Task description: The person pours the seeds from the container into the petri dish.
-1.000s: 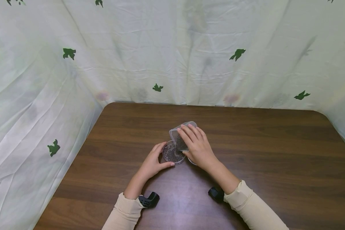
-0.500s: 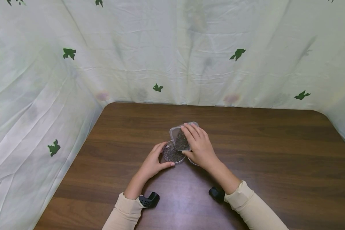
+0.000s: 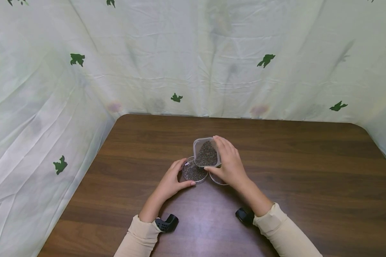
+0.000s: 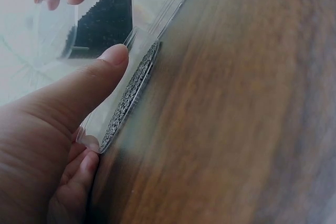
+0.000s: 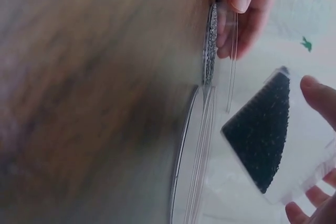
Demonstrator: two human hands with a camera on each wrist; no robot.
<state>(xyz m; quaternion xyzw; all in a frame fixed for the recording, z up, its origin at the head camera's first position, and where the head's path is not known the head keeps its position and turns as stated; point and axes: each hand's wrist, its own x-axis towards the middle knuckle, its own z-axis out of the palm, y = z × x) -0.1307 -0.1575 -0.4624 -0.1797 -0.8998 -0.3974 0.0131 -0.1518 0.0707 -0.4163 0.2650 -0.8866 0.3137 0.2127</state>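
Note:
My left hand grips a round clear petri dish by its sides, thumb at the near rim. Dark grey granules cover the dish's bottom; in the left wrist view they form a thin layer. My right hand holds a clear square plastic tub by its side, tilted and raised above the dish. Dark granules fill part of the tub, heaped toward its lower corner in the right wrist view. A second round clear dish or lid lies right of the petri dish, partly hidden under my right hand.
The brown wooden table extends to both sides and behind. White cloth with green leaf-like shapes hangs around its back and sides. A black wrist device sits at my left cuff, another at the right.
My right hand has tipped the tub back from its steeper tilt and shifted slightly right, showing more of the granules inside. My left hand and the petri dish have stayed put.

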